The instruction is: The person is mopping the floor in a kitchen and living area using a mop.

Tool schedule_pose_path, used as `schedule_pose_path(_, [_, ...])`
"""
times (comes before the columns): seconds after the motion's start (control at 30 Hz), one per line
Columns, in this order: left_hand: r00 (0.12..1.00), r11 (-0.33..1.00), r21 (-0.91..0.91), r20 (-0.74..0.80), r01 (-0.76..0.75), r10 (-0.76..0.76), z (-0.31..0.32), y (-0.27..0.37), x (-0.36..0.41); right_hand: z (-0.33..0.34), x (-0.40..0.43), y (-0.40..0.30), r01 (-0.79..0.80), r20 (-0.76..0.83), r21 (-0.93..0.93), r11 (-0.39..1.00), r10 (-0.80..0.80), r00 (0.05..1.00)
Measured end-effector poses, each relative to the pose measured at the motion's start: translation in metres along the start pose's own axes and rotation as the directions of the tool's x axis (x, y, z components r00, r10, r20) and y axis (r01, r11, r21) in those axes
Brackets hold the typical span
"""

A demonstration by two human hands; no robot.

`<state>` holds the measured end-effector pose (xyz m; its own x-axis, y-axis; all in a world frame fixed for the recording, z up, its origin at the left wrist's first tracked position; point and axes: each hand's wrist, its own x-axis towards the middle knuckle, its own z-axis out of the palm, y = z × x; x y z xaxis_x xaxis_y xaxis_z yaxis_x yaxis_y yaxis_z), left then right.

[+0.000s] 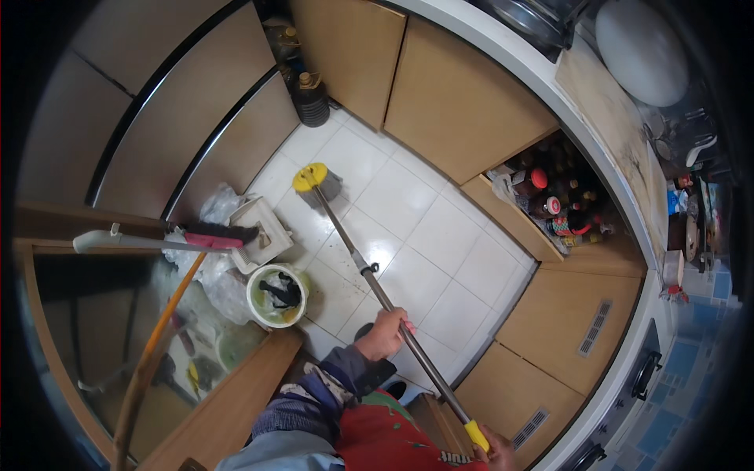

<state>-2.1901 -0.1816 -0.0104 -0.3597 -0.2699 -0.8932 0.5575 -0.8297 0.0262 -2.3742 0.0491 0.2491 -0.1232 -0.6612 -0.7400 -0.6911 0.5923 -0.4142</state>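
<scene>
A mop with a long metal pole (380,289) slants across the view, its yellow-topped head (310,178) on the white tiled floor (392,206) near the drawer fronts. Around the middle of the pole my left hand (386,334) is closed, just below the black clamp. At the lower right my right hand (498,450) grips the yellow end grip (476,435), partly cut off by the dark rim of the view. Small dark specks of debris lie on the tiles to the left of the pole.
Left of the mop stand a lined waste bucket (253,300), a white dustpan (278,235) and a broom with a pink head (213,240). Large dark bottles (311,106) stand in the far corner. Wooden cabinets (459,94) line the right; one open compartment holds jars (530,179).
</scene>
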Motion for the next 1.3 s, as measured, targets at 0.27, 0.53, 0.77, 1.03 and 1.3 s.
schedule_pose_path(0.27, [0.814, 0.822, 0.467, -0.304, -0.326, 0.495, -0.071, 0.117, 0.092, 0.063, 0.156, -0.060, 0.455, -0.093, 0.147, 0.878, -0.446, 0.890])
schedule_pose_path(0.53, [0.918, -0.910, 0.410, 0.339, 0.051, 0.205, -0.104, 0.086, 0.110, 0.070, 0.132, -0.031, 0.506, -0.070, 0.135, 0.852, -0.501, 0.863])
schedule_pose_path(0.77, [0.920, 0.502, 0.849, -0.051, -0.164, 0.388, -0.059, -0.049, 0.000, 0.008, 0.001, 0.002, 0.014, 0.236, 0.195, 0.981, -0.061, 0.970])
schedule_pose_path(1.03, [0.979, 0.945, 0.302, -0.192, 0.124, -0.067, -0.048, -0.130, -0.066, 0.014, -0.083, 0.006, -0.353, 0.234, 0.366, 0.861, 0.282, 0.930])
schedule_pose_path(1.3, [0.916, 0.783, 0.541, -0.056, -0.307, 0.397, -0.023, -0.003, 0.004, 0.061, 0.027, 0.010, 0.139, -0.005, 0.239, 0.961, -0.141, 0.990])
